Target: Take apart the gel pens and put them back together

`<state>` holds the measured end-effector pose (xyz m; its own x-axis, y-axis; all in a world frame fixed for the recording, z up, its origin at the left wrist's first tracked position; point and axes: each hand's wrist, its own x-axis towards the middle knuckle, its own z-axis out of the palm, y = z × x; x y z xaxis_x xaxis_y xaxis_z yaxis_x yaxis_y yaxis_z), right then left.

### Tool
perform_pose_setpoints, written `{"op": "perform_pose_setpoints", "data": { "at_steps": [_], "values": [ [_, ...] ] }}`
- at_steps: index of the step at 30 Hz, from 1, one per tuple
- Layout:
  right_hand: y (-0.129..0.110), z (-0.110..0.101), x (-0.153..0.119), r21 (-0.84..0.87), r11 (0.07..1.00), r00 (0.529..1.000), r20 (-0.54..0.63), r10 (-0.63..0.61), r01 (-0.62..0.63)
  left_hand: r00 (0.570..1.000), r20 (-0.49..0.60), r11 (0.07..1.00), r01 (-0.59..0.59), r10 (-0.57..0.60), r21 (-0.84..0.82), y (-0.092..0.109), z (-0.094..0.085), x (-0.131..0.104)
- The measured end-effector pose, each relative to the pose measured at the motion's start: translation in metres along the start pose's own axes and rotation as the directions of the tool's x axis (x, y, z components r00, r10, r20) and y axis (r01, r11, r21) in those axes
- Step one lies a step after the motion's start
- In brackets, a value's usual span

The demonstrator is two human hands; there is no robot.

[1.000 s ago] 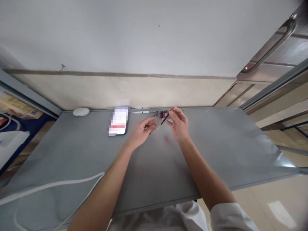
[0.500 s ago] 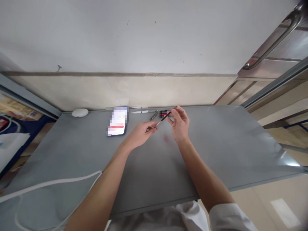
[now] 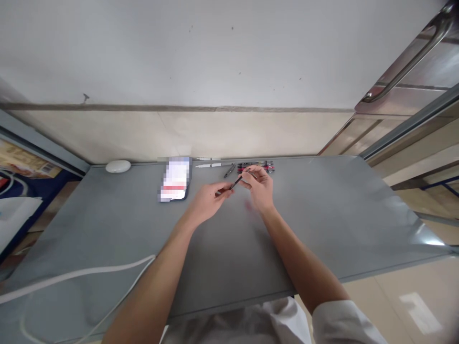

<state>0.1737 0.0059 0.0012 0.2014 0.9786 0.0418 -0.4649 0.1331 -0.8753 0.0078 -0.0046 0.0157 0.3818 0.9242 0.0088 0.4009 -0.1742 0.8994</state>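
Note:
A slim dark pen (image 3: 235, 182) slants between my two hands, just above the grey table (image 3: 229, 248). My left hand (image 3: 208, 200) is closed around its lower end. My right hand (image 3: 260, 186) pinches its upper end; the fingers cover that end. Right behind my right hand lies a row of several dark and red pens (image 3: 267, 164), partly hidden by the fingers. A single dark pen (image 3: 229, 170) rests at an angle beyond my left fingertips. Two thin white pens or refills lie further back, one of them this white stick (image 3: 210, 165).
To the left lies a phone (image 3: 176, 177) with its screen lit. A white oval object (image 3: 118, 166) sits at the back left, and a white cable (image 3: 89, 271) crosses the front left. Behind the table stands a wall (image 3: 229, 134); a metal handle (image 3: 405, 62) is at the upper right.
My right hand has moved left and slightly down, closer to my left hand. Less of the pen shows between the hands, and more of the pen row behind is visible.

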Motion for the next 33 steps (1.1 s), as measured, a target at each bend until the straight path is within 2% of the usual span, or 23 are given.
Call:
{"op": "perform_pose_setpoints", "data": {
  "at_steps": [4,10,12,14,16,17,19,22,24,28,33],
  "values": [
    [0.0,0.001,0.0,0.006,1.0,1.0,-0.005,0.022,-0.022,0.999,-0.051,1.0,-0.009,0.009,0.01,-0.002,0.002,0.0],
    [-0.004,-0.011,0.011,-0.121,0.987,0.984,0.13,0.122,-0.107,0.992,-0.057,0.989,0.107,-0.113,-0.097,-0.009,-0.003,-0.003],
    [-0.005,-0.017,0.02,-0.231,0.971,0.974,0.197,0.113,-0.066,0.988,-0.067,0.97,0.124,-0.141,-0.207,-0.014,-0.004,-0.003],
    [-0.006,-0.022,0.031,-0.38,0.923,0.959,0.279,0.051,0.061,0.98,-0.091,0.928,0.137,-0.179,-0.346,-0.019,-0.005,-0.003],
    [-0.007,-0.023,0.042,-0.539,0.813,0.927,0.376,-0.001,0.22,0.97,-0.102,0.87,0.147,-0.219,-0.471,-0.023,-0.006,-0.004],
    [-0.008,-0.023,0.047,-0.611,0.728,0.899,0.437,-0.017,0.311,0.967,-0.102,0.843,0.15,-0.234,-0.517,-0.025,-0.007,-0.004],
    [-0.01,-0.02,0.056,-0.708,0.498,0.819,0.574,-0.007,0.501,0.962,-0.1,0.802,0.152,-0.255,-0.578,-0.027,-0.008,-0.005],
    [-0.013,-0.012,0.066,-0.684,0.148,0.678,0.729,0.095,0.714,0.956,-0.103,0.761,0.15,-0.273,-0.632,-0.028,-0.011,-0.006],
    [-0.014,-0.008,0.071,-0.625,0.008,0.616,0.772,0.156,0.781,0.955,-0.096,0.743,0.152,-0.28,-0.652,-0.028,-0.012,-0.006],
    [-0.011,-0.003,0.081,-0.52,-0.127,0.535,0.817,0.214,0.845,0.954,-0.086,0.737,0.164,-0.289,-0.655,-0.028,-0.013,-0.006],
    [-0.004,-0.002,0.091,-0.415,-0.178,0.449,0.857,0.254,0.892,0.953,-0.084,0.736,0.167,-0.291,-0.657,-0.029,-0.012,-0.005]
  ]
}}
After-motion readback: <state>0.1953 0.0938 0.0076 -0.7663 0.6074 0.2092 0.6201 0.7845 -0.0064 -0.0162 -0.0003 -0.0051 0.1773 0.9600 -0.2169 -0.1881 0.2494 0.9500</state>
